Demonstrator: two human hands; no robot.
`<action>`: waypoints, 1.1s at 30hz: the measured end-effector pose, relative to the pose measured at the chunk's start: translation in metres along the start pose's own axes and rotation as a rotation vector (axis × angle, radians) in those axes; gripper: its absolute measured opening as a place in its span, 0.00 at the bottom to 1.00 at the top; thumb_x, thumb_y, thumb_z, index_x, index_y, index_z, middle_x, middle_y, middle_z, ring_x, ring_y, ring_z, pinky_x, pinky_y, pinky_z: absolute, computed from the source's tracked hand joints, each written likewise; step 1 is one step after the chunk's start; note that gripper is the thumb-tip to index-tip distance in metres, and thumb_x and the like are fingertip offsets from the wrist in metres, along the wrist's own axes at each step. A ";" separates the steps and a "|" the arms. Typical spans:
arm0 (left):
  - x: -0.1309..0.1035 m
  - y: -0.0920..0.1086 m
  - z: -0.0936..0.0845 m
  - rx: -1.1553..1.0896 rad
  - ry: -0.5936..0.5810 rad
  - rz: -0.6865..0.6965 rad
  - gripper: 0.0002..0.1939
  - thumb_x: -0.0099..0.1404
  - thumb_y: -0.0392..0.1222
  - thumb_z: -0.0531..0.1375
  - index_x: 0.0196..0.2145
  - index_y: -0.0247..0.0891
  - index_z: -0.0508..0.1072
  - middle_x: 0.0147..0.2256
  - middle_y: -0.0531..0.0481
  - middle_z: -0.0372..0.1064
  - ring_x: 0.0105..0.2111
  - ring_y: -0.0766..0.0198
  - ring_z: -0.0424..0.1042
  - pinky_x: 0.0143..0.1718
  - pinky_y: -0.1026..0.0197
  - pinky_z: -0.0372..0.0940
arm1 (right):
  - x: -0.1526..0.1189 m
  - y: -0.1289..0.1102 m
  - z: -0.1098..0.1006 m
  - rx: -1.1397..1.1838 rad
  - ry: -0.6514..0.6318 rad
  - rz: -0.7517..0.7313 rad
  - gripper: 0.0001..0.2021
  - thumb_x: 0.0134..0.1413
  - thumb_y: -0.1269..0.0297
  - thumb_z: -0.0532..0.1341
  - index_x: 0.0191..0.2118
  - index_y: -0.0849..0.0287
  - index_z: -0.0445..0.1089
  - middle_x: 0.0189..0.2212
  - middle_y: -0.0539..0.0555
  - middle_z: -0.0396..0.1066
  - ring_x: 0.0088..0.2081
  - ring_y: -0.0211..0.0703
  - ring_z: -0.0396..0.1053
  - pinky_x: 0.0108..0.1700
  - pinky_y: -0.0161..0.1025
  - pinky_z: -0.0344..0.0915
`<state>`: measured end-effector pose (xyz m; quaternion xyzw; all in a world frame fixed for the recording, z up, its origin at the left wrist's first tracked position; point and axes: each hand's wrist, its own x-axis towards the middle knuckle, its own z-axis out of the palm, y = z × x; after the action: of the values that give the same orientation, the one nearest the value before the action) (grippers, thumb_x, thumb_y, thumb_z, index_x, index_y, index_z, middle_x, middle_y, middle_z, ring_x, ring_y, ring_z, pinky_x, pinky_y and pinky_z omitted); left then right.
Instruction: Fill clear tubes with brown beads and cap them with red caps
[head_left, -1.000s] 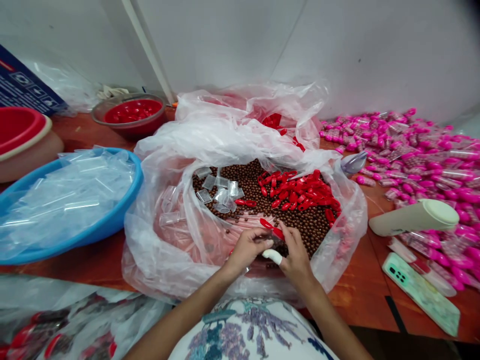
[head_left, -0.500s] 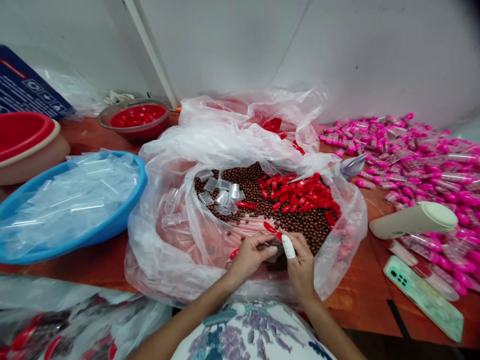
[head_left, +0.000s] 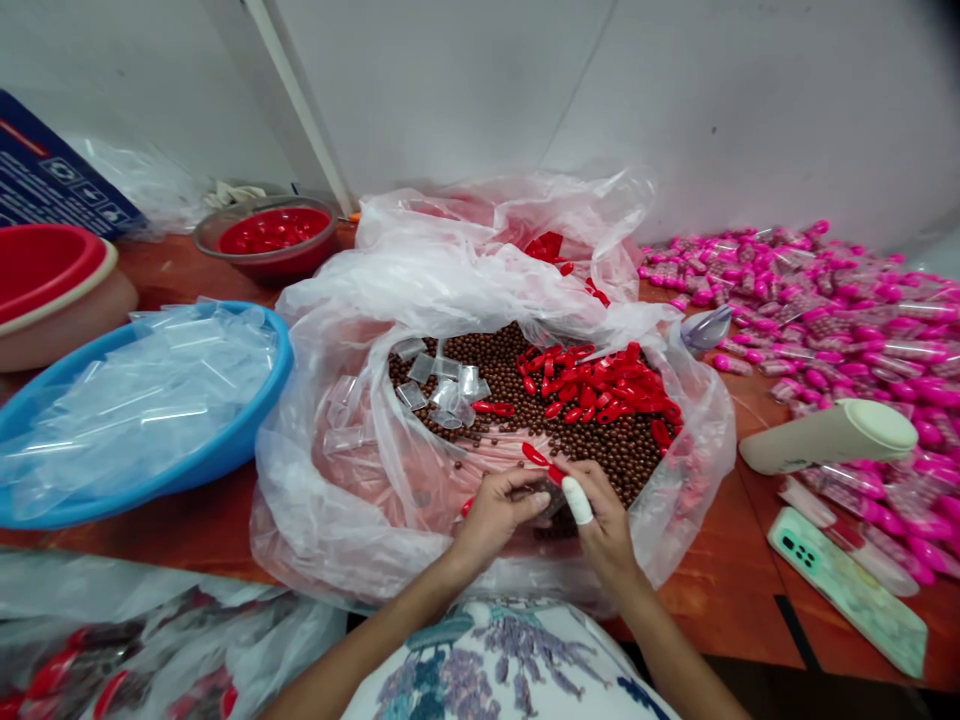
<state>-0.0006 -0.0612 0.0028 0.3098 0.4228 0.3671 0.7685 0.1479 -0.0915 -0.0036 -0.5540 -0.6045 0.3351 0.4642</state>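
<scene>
My left hand (head_left: 491, 515) is closed around a small clear plastic container (head_left: 553, 497) that looks dark with brown balls inside; fingers partly cover it. At the container's upper end, my right hand (head_left: 606, 525) pinches a red plastic cap (head_left: 535, 456) with a long tip. One right finger wears a white cover (head_left: 577, 500). Both hands are over a large open plastic bag (head_left: 315, 555). In the bag lie many brown balls (head_left: 495, 352), a heap of red caps (head_left: 600, 385) and several clear empty containers (head_left: 446, 385).
A blue basin (head_left: 281, 375) of clear plastic pieces stands left, with a red basin (head_left: 52, 260) behind it. Pink-capped tubes (head_left: 840, 310) are heaped at right. Nearer are a pale bottle (head_left: 817, 440), a phone (head_left: 855, 590) and a purple scoop (head_left: 705, 328).
The red cap has shifted slightly left with my right fingers. Both hands keep their grip in nearly the same place; the surroundings look unchanged.
</scene>
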 end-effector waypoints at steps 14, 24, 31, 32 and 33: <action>0.001 0.001 -0.001 0.043 0.010 0.028 0.19 0.45 0.40 0.68 0.38 0.35 0.76 0.32 0.50 0.72 0.29 0.66 0.68 0.35 0.63 0.63 | -0.003 0.010 0.000 -0.145 -0.119 -0.117 0.32 0.45 0.59 0.64 0.58 0.51 0.56 0.49 0.57 0.60 0.51 0.52 0.60 0.53 0.48 0.58; 0.001 -0.007 -0.003 -0.074 -0.013 -0.008 0.17 0.48 0.39 0.67 0.37 0.34 0.73 0.32 0.49 0.71 0.30 0.67 0.68 0.33 0.65 0.63 | -0.003 0.014 0.009 -0.101 -0.142 -0.021 0.37 0.44 0.59 0.66 0.59 0.52 0.51 0.54 0.58 0.55 0.56 0.51 0.55 0.57 0.49 0.53; 0.000 -0.009 -0.004 -0.083 -0.029 -0.007 0.20 0.52 0.43 0.65 0.43 0.34 0.72 0.38 0.44 0.70 0.35 0.62 0.69 0.32 0.62 0.68 | 0.001 0.006 0.002 0.154 -0.084 0.156 0.16 0.61 0.62 0.49 0.50 0.50 0.67 0.44 0.53 0.64 0.49 0.43 0.61 0.53 0.41 0.55; 0.000 -0.010 -0.003 -0.069 -0.035 0.002 0.21 0.54 0.43 0.64 0.45 0.35 0.72 0.39 0.44 0.70 0.36 0.62 0.69 0.31 0.62 0.68 | 0.001 0.005 0.004 0.168 -0.048 0.178 0.15 0.60 0.62 0.50 0.49 0.51 0.68 0.42 0.52 0.64 0.46 0.43 0.62 0.50 0.40 0.57; -0.001 -0.011 -0.001 -0.055 -0.038 0.011 0.21 0.54 0.44 0.63 0.46 0.35 0.71 0.40 0.44 0.70 0.35 0.62 0.69 0.31 0.62 0.68 | 0.000 0.005 0.006 0.177 -0.017 0.195 0.14 0.59 0.62 0.51 0.48 0.52 0.69 0.40 0.52 0.64 0.44 0.42 0.63 0.48 0.40 0.58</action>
<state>0.0014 -0.0673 -0.0059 0.2979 0.3963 0.3767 0.7825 0.1441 -0.0904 -0.0099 -0.5640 -0.5197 0.4357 0.4712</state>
